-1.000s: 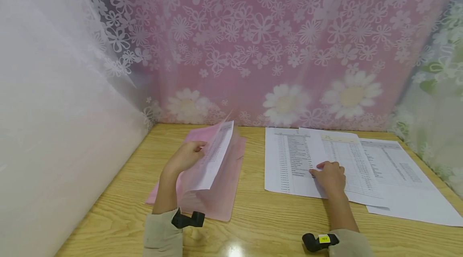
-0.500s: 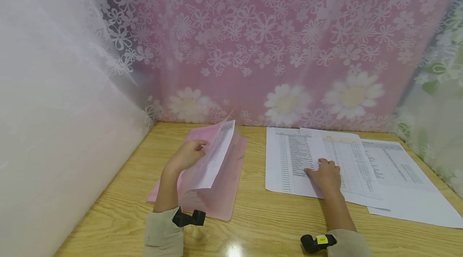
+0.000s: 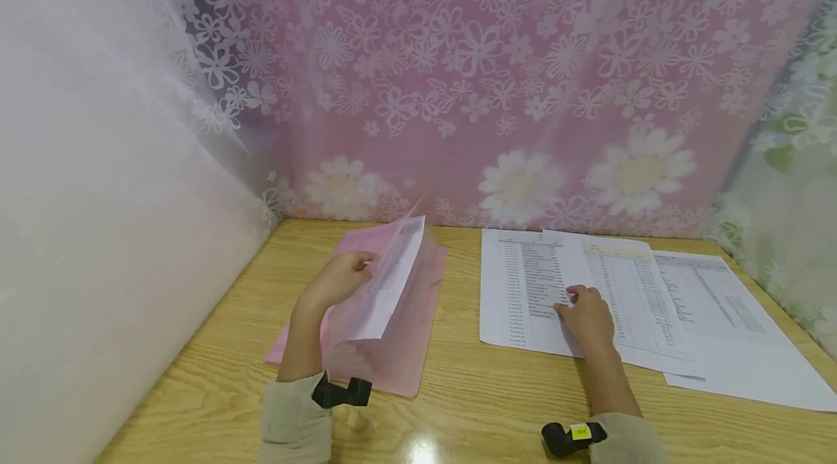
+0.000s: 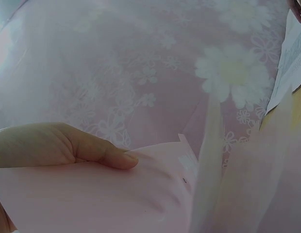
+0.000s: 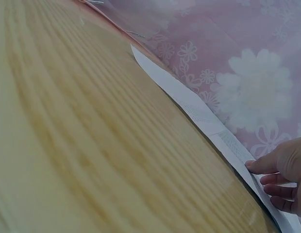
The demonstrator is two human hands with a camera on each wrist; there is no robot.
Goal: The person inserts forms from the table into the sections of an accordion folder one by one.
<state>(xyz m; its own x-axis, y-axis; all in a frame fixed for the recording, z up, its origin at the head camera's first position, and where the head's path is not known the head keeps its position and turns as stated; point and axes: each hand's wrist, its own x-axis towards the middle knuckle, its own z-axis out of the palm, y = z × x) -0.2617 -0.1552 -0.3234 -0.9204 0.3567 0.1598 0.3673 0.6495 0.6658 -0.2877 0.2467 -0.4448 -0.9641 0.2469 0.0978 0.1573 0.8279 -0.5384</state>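
Note:
At the left, my left hand [image 3: 338,279] grips a raised leaf of a pink translucent folder [image 3: 418,337]. The left wrist view has the thumb lying on the pink leaf [image 4: 68,199], with the fingers showing dimly through it. A white printed sheet [image 3: 396,271] stands tilted inside the folder. On the right, my right hand [image 3: 591,317] touches two overlapping printed sheets, its thumb and fingertips near the seam between the left sheet [image 3: 510,282] and the middle sheet [image 3: 644,311]. In the right wrist view, the thumb tip meets the paper [image 5: 179,99] and the other fingers are loosely bent.
A third printed sheet [image 3: 752,348] lies partly under the middle one and reaches toward the right table edge. The wooden table [image 3: 484,406] ends at a pink flowered curtain [image 3: 445,123] behind. A whitish curtain [image 3: 111,232] borders the left side.
My right hand has shifted slightly left over the papers, and its thumb and forefinger have drawn closer together. The left hand and the folder have stayed nearly still.

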